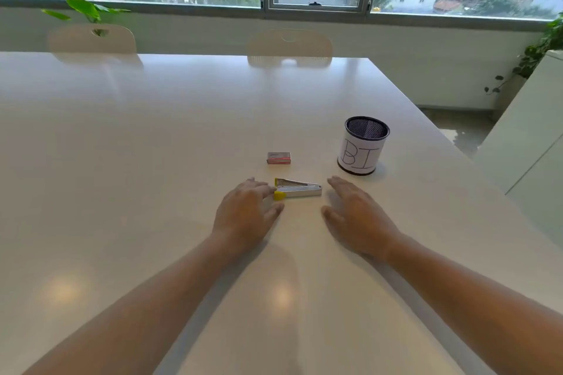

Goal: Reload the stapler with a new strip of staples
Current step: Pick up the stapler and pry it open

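Note:
A small silver stapler (300, 189) with yellow ends lies on its side on the white table (152, 146), its two arms spread apart in a narrow V. My left hand (246, 215) rests palm down just left of it, fingertips at the yellow end. My right hand (355, 216) lies flat on the table a little to the right of the stapler, not touching it. Both hands hold nothing, fingers apart. A small red staple box (278, 158), closed, sits on the table just behind the stapler.
A black mesh pen cup (362, 144) wrapped in white paper with handwritten letters stands to the right of the box. Two pale chairs (289, 46) stand at the table's far edge under a window. The table's right edge runs diagonally past the cup.

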A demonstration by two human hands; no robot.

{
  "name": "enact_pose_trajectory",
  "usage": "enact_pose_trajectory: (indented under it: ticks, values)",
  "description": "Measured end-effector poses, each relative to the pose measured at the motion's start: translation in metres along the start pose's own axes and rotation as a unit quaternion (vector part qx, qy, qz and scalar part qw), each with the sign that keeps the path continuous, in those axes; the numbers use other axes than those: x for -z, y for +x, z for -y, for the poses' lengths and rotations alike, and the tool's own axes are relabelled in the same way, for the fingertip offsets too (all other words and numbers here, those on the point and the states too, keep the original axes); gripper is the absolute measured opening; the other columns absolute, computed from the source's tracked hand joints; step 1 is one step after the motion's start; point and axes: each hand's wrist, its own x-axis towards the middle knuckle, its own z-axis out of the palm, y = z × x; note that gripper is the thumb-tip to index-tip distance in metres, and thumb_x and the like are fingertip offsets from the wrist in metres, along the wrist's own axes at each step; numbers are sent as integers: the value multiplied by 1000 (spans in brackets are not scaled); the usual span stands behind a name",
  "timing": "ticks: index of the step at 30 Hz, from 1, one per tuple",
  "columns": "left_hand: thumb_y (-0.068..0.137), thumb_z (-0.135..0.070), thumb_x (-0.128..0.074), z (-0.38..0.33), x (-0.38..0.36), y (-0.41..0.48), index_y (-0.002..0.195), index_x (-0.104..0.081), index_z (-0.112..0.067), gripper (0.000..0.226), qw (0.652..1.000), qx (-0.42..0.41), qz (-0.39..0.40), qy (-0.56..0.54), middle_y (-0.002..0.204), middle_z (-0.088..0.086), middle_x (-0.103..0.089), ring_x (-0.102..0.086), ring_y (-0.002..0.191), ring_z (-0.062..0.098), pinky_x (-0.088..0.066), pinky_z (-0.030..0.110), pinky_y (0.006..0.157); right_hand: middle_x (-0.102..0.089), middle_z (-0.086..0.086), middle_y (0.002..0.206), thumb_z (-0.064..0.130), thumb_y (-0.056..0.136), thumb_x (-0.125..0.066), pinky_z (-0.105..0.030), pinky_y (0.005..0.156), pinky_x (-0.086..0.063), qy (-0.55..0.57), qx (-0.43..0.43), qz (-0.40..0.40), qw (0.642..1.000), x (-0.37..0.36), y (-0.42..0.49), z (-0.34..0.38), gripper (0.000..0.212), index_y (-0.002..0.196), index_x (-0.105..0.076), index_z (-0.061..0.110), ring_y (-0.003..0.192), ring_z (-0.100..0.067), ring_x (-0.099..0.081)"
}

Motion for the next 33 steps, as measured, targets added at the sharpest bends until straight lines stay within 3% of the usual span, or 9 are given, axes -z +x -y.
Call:
enact_pose_trajectory:
  ticks: [4,7,13,16,18,20,23,27,33]
  values:
    - [86,-30,-70,-9,1,8,109,-74,-23,25,999,4,-23,-47,115,1,-72,-54,127,24,-40,32,99,-60,-6,139,26,87,-61,-31,109,-39,34,35,-25,998,7,20,17,58,143,-50,13,128,-23,-54]
    - [84,-28,-71,-12,-1,12,99,-77,-23,16,998,3,-29,-58,99,-1,-73,-62,105,24,-45,32,86,-73,-6,115,27,82,-62,-39,94,-51,7,58,-31,998,5,28,21,42,122,-67,15,108,-26,-65]
    - [86,-22,-70,-10,3,4,93,-76,-23,9,994,-16,-32,-100,90,-7,-68,-61,82,19,-50,34,73,-70,6,86,33,75,-65,-30,72,-52,16,71,-34,997,5,30,19,27,98,-75,25,77,-16,-62]
    - [88,-21,-69,-8,13,1,94,-74,-24,8,991,-44,-42,-120,87,-13,-62,-56,68,17,-52,35,68,-65,12,73,34,70,-71,-20,59,-43,62,60,17,996,9,29,20,24,93,-75,31,59,-2,-52]
    - [89,-20,-68,-8,20,2,95,-73,-24,9,986,-76,-41,-142,86,-14,-61,-59,68,19,-53,40,68,-62,11,62,34,68,-73,-22,56,-44,104,47,57,992,11,29,20,17,82,-74,25,49,-4,-49]
    - [89,-20,-67,-8,24,3,95,-72,-24,9,979,-93,-45,-174,87,-13,-62,-61,68,21,-54,42,70,-60,10,61,32,68,-73,-24,58,-45,139,54,46,988,12,26,20,15,77,-71,19,51,-6,-51]
    - [90,-15,-66,-8,21,3,95,-70,-22,9,967,-102,-67,-224,87,-14,-62,-61,70,18,-54,42,70,-62,7,76,29,72,-71,-19,65,-46,146,100,-53,983,2,18,20,18,88,-74,23,66,-9,-59]
    - [88,-16,-67,-10,11,-2,91,-69,-25,10,956,-98,-88,-263,87,-14,-64,-62,72,14,-54,38,70,-63,8,78,31,75,-75,-19,63,-48,212,102,-178,955,-20,9,20,25,99,-75,25,70,-13,-59]
    - [86,-18,-72,-5,7,-8,92,-73,-26,10,949,-121,-108,-271,85,-7,-67,-63,69,13,-43,17,62,-66,6,77,36,78,-76,-36,62,-54,179,158,-202,950,-25,9,15,25,98,-78,21,71,-17,-61]
